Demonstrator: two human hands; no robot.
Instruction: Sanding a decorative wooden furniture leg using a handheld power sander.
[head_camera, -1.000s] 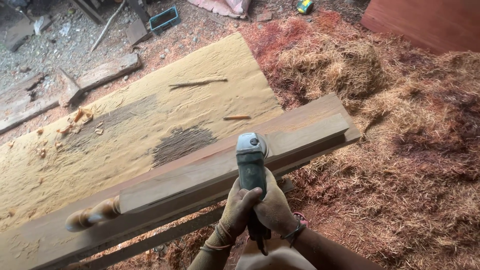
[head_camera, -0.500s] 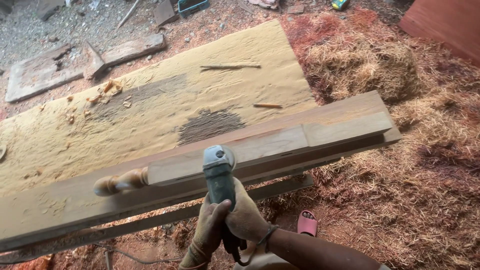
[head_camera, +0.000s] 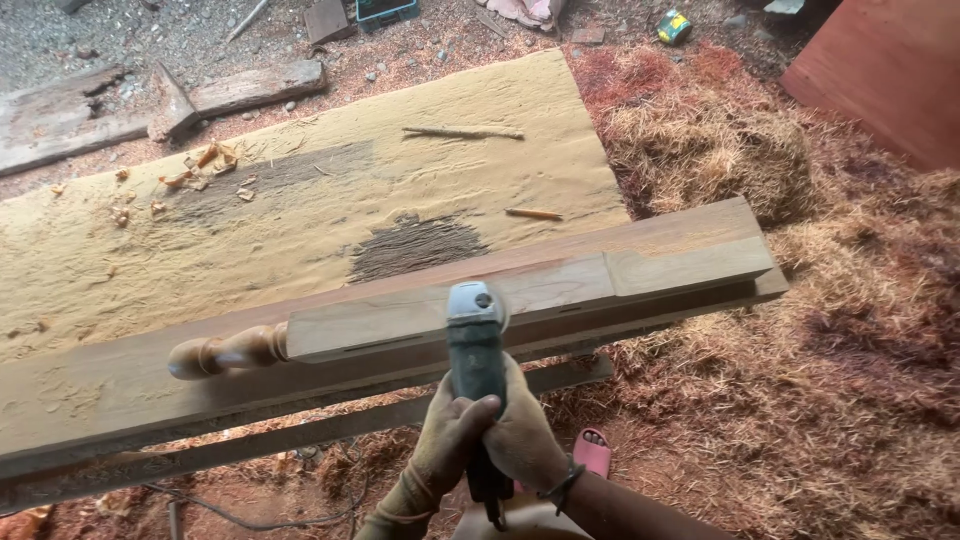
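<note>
A: Any packages or labelled things in sight?

B: Only at the top edge of the frame. A dark green crate (head_camera: 386, 9) sits top centre, mostly cut off, and a small green and yellow can (head_camera: 675, 26) lies on its side to the upper right of it. Any print on either is too small to make out. A reddish-brown board (head_camera: 880, 75) fills the upper right corner, also cropped.

A: And the hands?

B: Low centre. The left hand (head_camera: 452, 437) and right hand (head_camera: 522, 440) are both wrapped tight around the dark body of an angle grinder (head_camera: 476, 345). Its grey head rests on the long wooden post (head_camera: 560, 290), which lies across the sawdust-covered bench (head_camera: 180, 260) and ends in a turned knob at centre left.

A: Anything hidden?

B: The grinder's disc is under its head, out of view. A pink sandal (head_camera: 594, 450) peeks out beside the right wrist, partly covered. A thin pencil (head_camera: 533, 213) lies on the sawdust above the post.
</note>
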